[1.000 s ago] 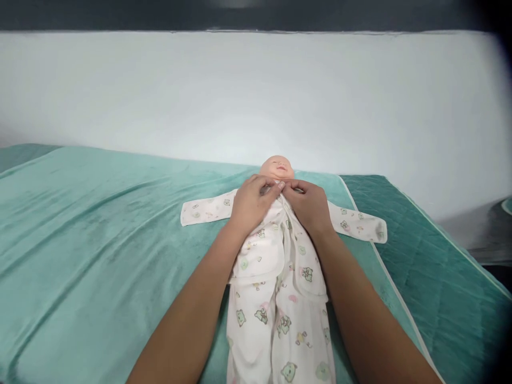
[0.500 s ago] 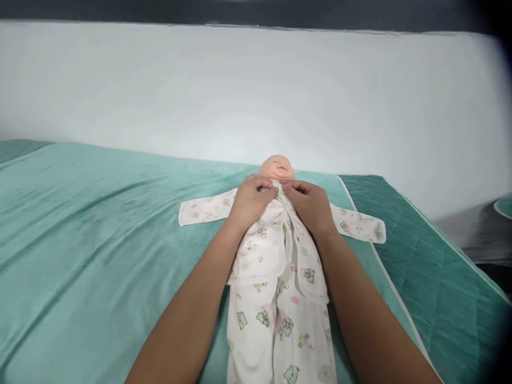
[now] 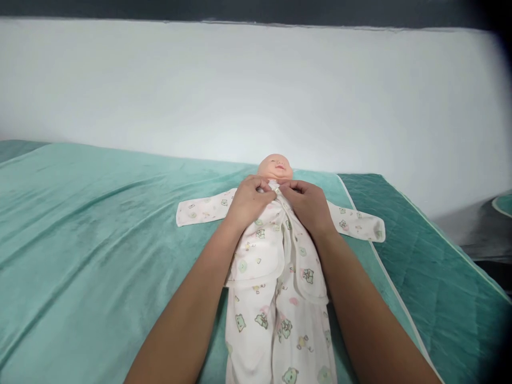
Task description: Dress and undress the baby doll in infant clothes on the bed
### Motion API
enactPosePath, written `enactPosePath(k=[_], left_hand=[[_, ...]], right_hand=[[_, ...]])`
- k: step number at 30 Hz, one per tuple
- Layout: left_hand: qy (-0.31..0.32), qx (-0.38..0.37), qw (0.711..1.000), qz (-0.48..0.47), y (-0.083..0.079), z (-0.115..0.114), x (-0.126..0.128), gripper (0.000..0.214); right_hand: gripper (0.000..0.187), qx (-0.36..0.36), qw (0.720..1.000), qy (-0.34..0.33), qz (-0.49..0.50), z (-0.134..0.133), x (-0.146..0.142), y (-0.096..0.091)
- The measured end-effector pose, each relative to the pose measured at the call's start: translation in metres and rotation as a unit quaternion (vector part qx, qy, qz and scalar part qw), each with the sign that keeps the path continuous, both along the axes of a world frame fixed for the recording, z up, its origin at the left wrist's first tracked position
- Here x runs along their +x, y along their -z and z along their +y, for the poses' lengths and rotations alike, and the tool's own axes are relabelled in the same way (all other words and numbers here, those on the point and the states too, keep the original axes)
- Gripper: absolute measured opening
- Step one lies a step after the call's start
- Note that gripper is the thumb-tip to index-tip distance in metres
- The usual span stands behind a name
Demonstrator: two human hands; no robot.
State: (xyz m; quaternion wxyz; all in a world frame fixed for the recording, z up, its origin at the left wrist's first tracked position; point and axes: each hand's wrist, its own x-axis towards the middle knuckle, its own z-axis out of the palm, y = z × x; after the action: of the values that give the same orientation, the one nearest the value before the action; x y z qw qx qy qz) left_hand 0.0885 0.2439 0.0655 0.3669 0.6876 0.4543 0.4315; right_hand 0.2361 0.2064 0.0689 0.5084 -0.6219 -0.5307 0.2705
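Observation:
A baby doll (image 3: 275, 166) lies on its back, dressed in a white baby jacket (image 3: 256, 248) printed with small bears, its sleeves spread to both sides. Matching baby trousers (image 3: 250, 336) cover its legs. Just below the doll's chin, my left hand (image 3: 251, 200) pinches the jacket's front edge near the collar. Opposite it, my right hand (image 3: 306, 202) grips the other front edge, thumb and forefinger closed. The fingertips of both hands almost meet at the neckline. Lower down, the jacket's front hangs apart. Whatever fastener lies between the fingers is too small to make out.
A light green blanket (image 3: 100, 256) with soft folds lies under the doll. To the right, a darker quilted green cover (image 3: 432, 266) reaches the bed's edge. Behind the doll's head rises a white wall (image 3: 200, 90).
Hardly anything differs. Both hands stay at the neckline with only slight finger movement, and the whole view has shifted a little.

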Motion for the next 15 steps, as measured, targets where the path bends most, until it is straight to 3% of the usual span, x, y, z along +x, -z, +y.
enactPosePath(k=[3, 7, 15], left_hand=[[0.006, -0.007, 1.000, -0.012, 0.0027, 0.0007, -0.0013, 0.003], [0.042, 0.030, 0.998, -0.041, 0.0051, -0.0007, -0.0025, 0.021], [0.037, 0.104, 0.993, 0.037, 0.0068, -0.0052, -0.0032, 0.027]], right_hand=[[0.018, 0.006, 1.000, 0.001, 0.007, 0.0004, 0.0004, 0.0006], [0.020, 0.022, 0.999, -0.002, 0.030, 0.0011, 0.0012, 0.0033], [0.027, 0.036, 0.998, 0.028, 0.033, 0.0020, 0.0008, 0.0057]])
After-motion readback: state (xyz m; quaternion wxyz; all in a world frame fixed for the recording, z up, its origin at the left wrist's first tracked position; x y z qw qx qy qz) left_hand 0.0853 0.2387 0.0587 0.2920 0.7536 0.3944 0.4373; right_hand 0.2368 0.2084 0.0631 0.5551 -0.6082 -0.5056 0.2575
